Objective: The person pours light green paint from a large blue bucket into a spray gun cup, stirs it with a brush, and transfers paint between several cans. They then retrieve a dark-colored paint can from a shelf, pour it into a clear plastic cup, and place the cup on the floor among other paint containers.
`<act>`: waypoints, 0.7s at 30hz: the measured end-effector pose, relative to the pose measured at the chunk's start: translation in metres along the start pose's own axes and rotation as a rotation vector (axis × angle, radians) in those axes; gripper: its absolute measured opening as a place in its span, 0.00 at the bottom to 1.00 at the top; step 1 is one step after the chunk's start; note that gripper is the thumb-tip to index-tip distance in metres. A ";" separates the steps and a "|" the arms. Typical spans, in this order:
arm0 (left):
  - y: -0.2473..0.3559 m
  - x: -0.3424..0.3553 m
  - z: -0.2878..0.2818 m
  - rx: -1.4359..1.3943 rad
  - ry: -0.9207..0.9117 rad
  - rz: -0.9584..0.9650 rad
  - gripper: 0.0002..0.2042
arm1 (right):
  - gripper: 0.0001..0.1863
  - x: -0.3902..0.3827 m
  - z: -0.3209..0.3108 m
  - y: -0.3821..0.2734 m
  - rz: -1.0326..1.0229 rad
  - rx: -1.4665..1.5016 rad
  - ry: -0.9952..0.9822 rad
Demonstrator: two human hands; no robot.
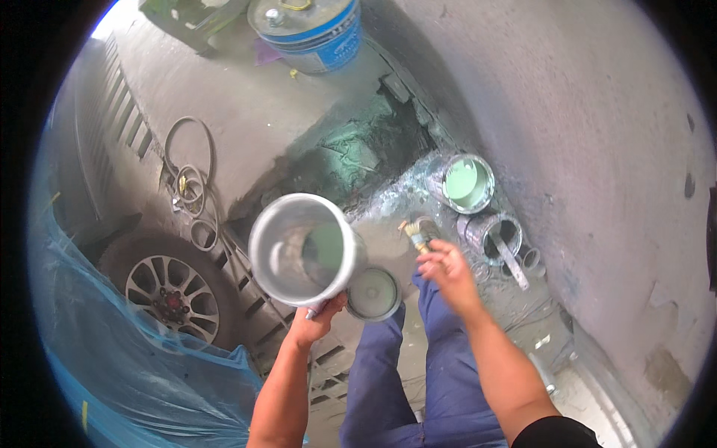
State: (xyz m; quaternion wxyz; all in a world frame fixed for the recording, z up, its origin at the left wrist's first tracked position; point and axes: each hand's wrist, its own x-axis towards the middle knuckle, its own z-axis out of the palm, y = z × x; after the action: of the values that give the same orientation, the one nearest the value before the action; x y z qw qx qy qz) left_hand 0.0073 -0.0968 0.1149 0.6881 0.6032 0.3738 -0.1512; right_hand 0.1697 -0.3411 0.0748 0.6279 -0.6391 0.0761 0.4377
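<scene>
My left hand (321, 322) is closed on the lower side of a grey metal paint pot (267, 261), its open mouth tilted toward me. Some pale green paint (323, 248) shows inside. Beside that hand is a round grey lid (377, 276); whether it rests on the floor or touches my fingers I cannot tell. In my right hand (450, 278) a small paintbrush (415, 237) is gripped by its handle, light bristles pointing up and left, apart from the pot. A paint can (442, 181) with green paint in it stands beyond the brush.
A second can (472, 226) holds a flat stick (510, 263) by the wall (582, 149). Further off are a blue-and-white bucket (325, 56) and a patch of crumpled sheeting (351, 149). Leftward lie a coiled hose (211, 149), a car wheel (157, 299) and blue plastic film (149, 381).
</scene>
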 end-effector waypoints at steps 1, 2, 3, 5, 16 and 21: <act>0.003 0.001 -0.001 0.025 -0.004 -0.018 0.06 | 0.27 -0.015 0.012 0.011 0.037 0.111 -0.025; 0.003 0.000 -0.003 0.043 -0.007 -0.038 0.07 | 0.27 -0.030 0.028 0.018 0.077 0.215 -0.051; 0.003 -0.002 -0.004 0.061 -0.009 -0.059 0.08 | 0.27 -0.040 0.039 0.021 0.116 0.320 -0.078; -0.002 -0.003 0.001 -0.083 0.020 0.004 0.08 | 0.27 -0.052 0.048 0.020 0.126 0.456 -0.039; -0.041 0.043 0.042 -0.088 0.292 -0.010 0.07 | 0.31 -0.047 0.011 0.062 0.117 0.427 0.311; -0.073 0.103 0.031 -0.071 0.258 -0.144 0.13 | 0.30 -0.063 -0.038 0.091 0.104 0.376 0.390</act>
State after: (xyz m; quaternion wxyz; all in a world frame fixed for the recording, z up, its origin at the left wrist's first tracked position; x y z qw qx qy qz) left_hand 0.0394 -0.1174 -0.0096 0.6425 0.5646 0.5067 -0.1081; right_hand 0.0902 -0.4208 0.0430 0.6858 -0.5787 0.3082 0.3161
